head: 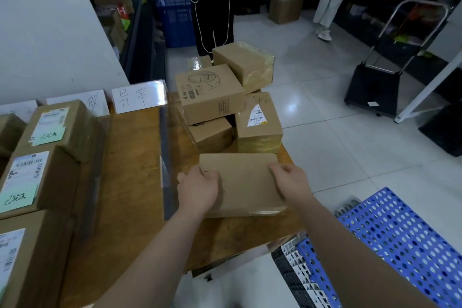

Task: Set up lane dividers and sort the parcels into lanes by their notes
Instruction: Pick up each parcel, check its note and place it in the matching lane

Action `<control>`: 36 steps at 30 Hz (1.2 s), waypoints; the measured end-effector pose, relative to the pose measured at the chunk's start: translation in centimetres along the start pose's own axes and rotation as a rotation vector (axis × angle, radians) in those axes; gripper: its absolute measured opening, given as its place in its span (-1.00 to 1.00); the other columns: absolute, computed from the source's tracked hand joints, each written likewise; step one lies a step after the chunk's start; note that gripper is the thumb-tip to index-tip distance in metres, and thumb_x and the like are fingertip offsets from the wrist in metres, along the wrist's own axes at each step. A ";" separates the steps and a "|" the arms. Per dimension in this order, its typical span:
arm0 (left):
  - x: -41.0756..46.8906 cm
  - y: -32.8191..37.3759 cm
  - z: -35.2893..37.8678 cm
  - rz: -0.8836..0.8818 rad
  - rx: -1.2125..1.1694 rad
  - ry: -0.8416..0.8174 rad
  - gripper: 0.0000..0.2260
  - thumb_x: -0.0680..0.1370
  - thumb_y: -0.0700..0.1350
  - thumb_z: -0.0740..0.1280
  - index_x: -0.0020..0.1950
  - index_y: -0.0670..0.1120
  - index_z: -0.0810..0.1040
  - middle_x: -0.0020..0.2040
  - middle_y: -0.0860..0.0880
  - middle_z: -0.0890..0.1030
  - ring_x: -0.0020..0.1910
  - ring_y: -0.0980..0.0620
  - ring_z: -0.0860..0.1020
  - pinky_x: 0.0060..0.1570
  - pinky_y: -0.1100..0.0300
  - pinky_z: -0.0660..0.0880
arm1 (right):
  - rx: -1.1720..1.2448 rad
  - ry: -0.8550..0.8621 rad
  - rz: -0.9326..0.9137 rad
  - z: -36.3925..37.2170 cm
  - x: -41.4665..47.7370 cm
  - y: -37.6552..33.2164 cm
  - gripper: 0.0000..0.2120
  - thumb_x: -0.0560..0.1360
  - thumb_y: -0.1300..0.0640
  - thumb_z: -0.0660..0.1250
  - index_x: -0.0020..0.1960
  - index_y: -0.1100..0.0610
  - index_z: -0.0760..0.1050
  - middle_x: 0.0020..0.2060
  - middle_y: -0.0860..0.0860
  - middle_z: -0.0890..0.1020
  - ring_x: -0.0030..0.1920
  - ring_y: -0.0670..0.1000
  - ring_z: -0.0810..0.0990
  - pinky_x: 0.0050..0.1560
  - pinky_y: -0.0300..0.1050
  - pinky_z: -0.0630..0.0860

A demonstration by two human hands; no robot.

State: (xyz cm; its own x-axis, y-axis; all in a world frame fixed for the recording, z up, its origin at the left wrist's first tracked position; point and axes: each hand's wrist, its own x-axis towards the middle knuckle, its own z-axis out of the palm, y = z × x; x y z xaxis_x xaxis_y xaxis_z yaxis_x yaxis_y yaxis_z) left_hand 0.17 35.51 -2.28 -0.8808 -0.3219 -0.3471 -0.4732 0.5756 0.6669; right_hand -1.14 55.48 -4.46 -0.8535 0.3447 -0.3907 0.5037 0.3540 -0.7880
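At the right of the table [135,182], the left hand [198,189] and right hand [290,177] grip opposite edges of the flat parcel [246,182]. It looks stiff and light (taped, perhaps slippery), so it is best held by both sides.

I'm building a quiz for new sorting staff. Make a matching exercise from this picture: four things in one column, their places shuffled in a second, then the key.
Things
1. flat parcel
2. green note
3. paper sign
4. trolley

Places
A. standing on the floor tiles at the right
B. stuck on a box at the left
C. held between the left hand and right hand
D. upright at the far edge of the table

Pairs: 1-C, 2-B, 3-D, 4-A
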 end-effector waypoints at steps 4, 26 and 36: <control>-1.8 -0.6 0.3 -0.003 -0.298 0.068 -0.68 0.60 0.21 0.15 0.08 -0.04 0.41 -0.03 0.04 0.53 -0.14 0.16 0.46 -0.30 0.22 0.34 | 0.285 0.092 0.086 -1.6 -1.1 -0.1 -0.43 0.41 -0.32 0.25 0.00 0.21 0.46 -0.14 0.12 0.55 -0.15 0.07 0.55 -0.08 0.09 0.54; -6.3 -6.1 3.4 -0.034 -0.331 -0.159 -0.59 0.62 0.20 0.11 0.28 -0.03 0.51 0.13 -0.04 0.59 0.11 -0.08 0.54 0.18 -0.12 0.51 | 0.193 -0.040 0.095 -3.6 -5.4 7.5 -0.72 0.51 -0.12 0.31 0.02 0.07 0.59 -0.05 0.06 0.63 0.00 0.13 0.61 0.12 0.21 0.54; -5.9 -6.2 3.7 0.070 -0.328 -0.165 -0.58 0.64 -0.05 0.21 0.51 0.07 0.28 0.38 0.05 0.46 0.29 0.03 0.44 0.31 0.05 0.37 | 0.134 -0.108 0.180 -3.8 -5.8 8.5 -0.65 0.54 -0.05 0.31 0.14 0.21 0.53 -0.15 0.06 0.65 -0.25 0.00 0.62 -0.26 -0.13 0.52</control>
State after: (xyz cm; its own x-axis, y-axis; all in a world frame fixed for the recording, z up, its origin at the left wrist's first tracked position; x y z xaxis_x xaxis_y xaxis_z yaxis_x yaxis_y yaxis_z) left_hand 8.29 36.67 -6.82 -0.9139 -0.1493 -0.3774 -0.4057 0.3118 0.8592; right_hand 8.63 59.83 -7.08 -0.7646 0.2944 -0.5733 0.6328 0.1741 -0.7545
